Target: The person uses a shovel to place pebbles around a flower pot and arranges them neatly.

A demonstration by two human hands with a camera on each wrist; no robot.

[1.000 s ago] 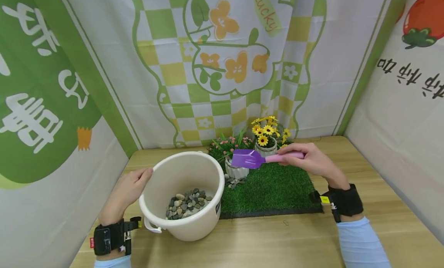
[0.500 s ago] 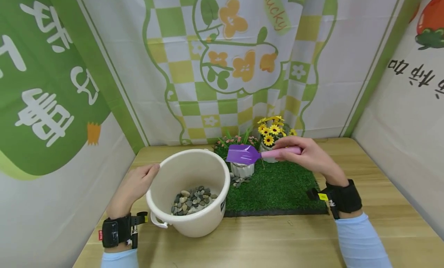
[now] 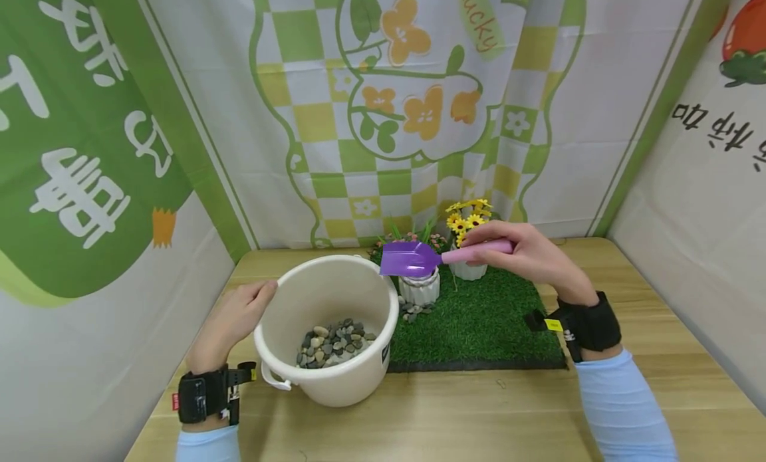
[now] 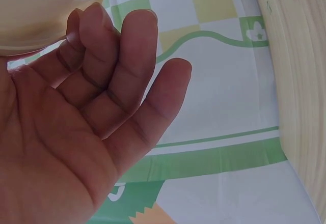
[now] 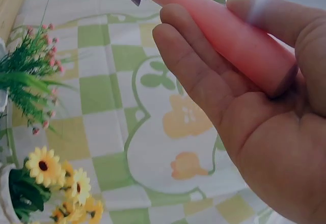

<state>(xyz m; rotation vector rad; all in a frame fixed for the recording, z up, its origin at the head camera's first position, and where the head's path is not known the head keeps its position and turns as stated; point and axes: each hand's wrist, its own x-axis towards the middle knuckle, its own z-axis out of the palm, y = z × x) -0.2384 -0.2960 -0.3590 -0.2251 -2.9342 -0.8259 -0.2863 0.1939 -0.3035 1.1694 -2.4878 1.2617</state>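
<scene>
In the head view, my right hand (image 3: 526, 256) holds a small shovel by its pink handle (image 3: 479, 250). Its purple blade (image 3: 411, 259) points left, level above a white flowerpot (image 3: 419, 288), near the bucket's right rim. The right wrist view shows the handle (image 5: 224, 35) between thumb and fingers, its end against the palm. My left hand (image 3: 236, 319) grips the left rim of a cream bucket (image 3: 335, 389), thumb at the edge. In the left wrist view, the other fingers (image 4: 137, 56) curve loosely by the bucket's outer wall (image 4: 46, 20). Pebbles (image 3: 332, 344) lie on the bucket's bottom.
Artificial grass matting (image 3: 479, 329) lies right of the bucket on the wooden table (image 3: 455, 415). More pebbles (image 3: 413, 310) sit at the pot's foot. A second pot with yellow flowers (image 3: 467, 216) stands behind. Printed cloth walls (image 3: 383, 183) enclose the back and sides.
My right hand has raised the shovel slightly and moved it left towards the bucket. The left hand keeps its place on the rim; the head view has shifted a little.
</scene>
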